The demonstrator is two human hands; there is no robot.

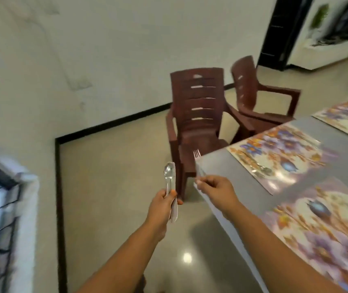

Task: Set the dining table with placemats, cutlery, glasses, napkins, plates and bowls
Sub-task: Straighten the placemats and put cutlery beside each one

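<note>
Nearest placemat (pixel 325 240) cut off by right edge; cutlery (pixel 262 169) on middle placemat blurred

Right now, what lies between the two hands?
In the head view, nothing is held between the left hand and right hand; only bare floor and a brown chair's leg show behind the gap.

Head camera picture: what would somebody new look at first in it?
Likely the two hands in the middle: the left hand grips a shiny spoon with other cutlery, and the right hand pinches a fork, tines up. Next, the bright flowery placemats on the grey table at right, and two brown plastic chairs behind.
</note>
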